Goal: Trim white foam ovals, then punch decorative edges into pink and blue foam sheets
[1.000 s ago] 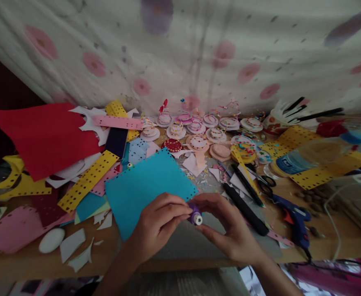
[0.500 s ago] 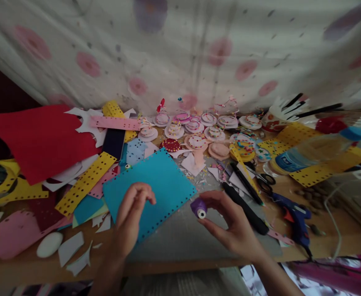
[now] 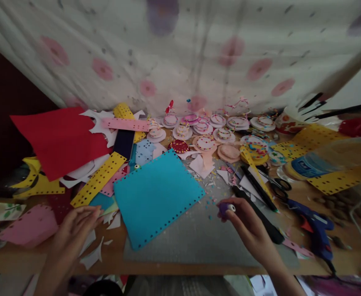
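My right hand [image 3: 245, 222] grips a small purple craft punch [image 3: 224, 209] with a white button, held above the grey cutting mat [image 3: 195, 246]. My left hand [image 3: 78, 226] is over the paper scraps at the left, its fingers loosely bent and apart, with nothing visible in them. Between the hands lies a turquoise sheet [image 3: 158, 197] with rows of punched holes along several edges. White paper offcuts [image 3: 94, 257] lie beside my left hand, which hides part of the table under it.
Small decorated paper hats [image 3: 205, 144] crowd the back. To the right are a black pen [image 3: 260, 189], scissors [image 3: 280, 187], a blue glue gun [image 3: 314, 228] and a plastic bottle [image 3: 328, 160]. Red sheet [image 3: 66, 139] and punched yellow strip [image 3: 98, 181] lie left.
My left hand has moved left, off the turquoise sheet and over the scraps. My right hand still holds the purple punch, now turned with its button rightward. The view has shifted left.
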Demonstrator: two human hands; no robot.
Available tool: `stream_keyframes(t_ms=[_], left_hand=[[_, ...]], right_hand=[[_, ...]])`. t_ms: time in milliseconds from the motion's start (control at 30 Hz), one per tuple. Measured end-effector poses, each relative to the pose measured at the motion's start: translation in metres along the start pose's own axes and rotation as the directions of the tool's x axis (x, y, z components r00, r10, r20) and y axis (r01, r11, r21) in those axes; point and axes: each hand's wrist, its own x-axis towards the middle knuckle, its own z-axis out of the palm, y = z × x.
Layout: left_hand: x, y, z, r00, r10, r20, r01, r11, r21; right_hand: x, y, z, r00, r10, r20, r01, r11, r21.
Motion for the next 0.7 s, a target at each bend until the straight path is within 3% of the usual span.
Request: stream_keyframes(t_ms=[167,333,467,700], left_hand=[[0.007,-0.012,0.021,0.973,-0.098,0.208,0.134,0.977,-0.164],[0.004,-0.013,0.032,0.997,-0.06,0.057,0.065,0.993,-0.096],[0.004,-0.013,0.033,0.998,-0.066,-0.005,0.064,0.973,-0.224],[0.005,-0.011,0.048,0.963,-0.075,0.259,0.162,0.928,-0.337]], right_hand=[[-0.006,0.005,0.017,0.988,0.055,0.141,-0.053,0.998,-0.02],[-0.01,0.01,0.023,0.979,0.065,0.191,-0.038,0.989,-0.142],[-0.015,0.018,0.027,0.987,0.029,0.16,-0.008,0.992,-0.126],[-0.018,0.029,0.035,0.99,-0.041,0.136,0.055,0.994,-0.099]])
